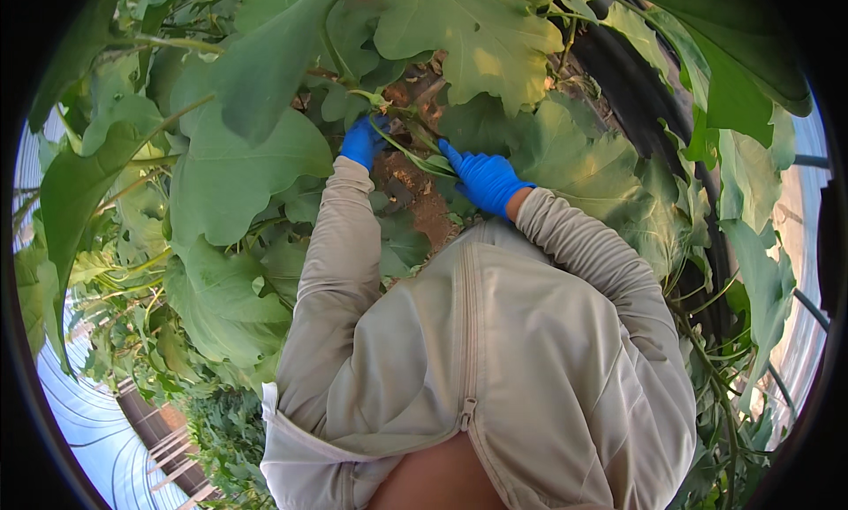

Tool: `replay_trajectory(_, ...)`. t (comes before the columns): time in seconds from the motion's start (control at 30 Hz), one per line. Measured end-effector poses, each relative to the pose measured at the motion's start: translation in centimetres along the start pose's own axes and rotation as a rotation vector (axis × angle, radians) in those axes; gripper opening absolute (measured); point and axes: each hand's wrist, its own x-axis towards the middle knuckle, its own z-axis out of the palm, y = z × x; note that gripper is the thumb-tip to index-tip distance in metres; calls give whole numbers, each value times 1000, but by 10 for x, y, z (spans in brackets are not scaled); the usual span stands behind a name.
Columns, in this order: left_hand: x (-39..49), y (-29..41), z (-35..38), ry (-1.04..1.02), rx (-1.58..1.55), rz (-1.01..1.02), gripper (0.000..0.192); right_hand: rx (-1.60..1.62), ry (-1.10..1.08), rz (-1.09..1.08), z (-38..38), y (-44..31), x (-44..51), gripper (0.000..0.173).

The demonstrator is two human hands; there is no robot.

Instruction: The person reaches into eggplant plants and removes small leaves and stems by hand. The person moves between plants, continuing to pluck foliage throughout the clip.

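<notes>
My left hand (363, 141), in a blue glove, is at a green plant stem just below a small green bud or calyx (377, 101). Its fingertips are partly hidden there, so its grip cannot be made out. My right hand (489, 180), also gloved in blue, is closed around the lower end of a slender green leafy shoot (424, 160). The index finger points along it toward the left hand. This shoot slants between both hands. Broad lobed leaves, like those of an eggplant, surround them.
Large leaves hang close on the left (245, 172) and overhead (470, 36). Brown soil (430, 215) with dry litter shows below the hands. Black plastic sheeting (619, 66) curves along the right. Plastic greenhouse walling (805, 212) with dark pipes stands at the far right.
</notes>
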Motion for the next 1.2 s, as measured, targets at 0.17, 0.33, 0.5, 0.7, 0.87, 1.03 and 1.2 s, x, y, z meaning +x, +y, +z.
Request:
replay_trajectory(0.17, 55, -24, -14, -22, -920, -535, 38, 21, 21, 31, 2, 3, -7, 74)
replay_trajectory(0.33, 128, -51, -25, -224, -201, -764, 41, 74, -93, 47, -13, 4, -8, 75)
replay_trajectory(0.5, 156, -49, -18, -353, -52, -768, 42, 445, -122, 52, -26, 10, -12, 64)
replay_trajectory(0.7, 144, -39, -13, -450, 23, -688, 43, 1104, -179, 211, -1, 54, 20, 58)
replay_trajectory(0.87, 124, -44, -18, -396, -157, -675, 44, 951, 13, 408, 74, 92, 89, 46)
replay_trajectory(1.03, 105, -52, -25, -348, -325, -619, 44, 980, -106, 216, 105, 81, 134, 40)
replay_trajectory(1.2, 87, -56, -27, -264, -572, -486, 45, 640, 94, 10, 1, 52, 69, 46)
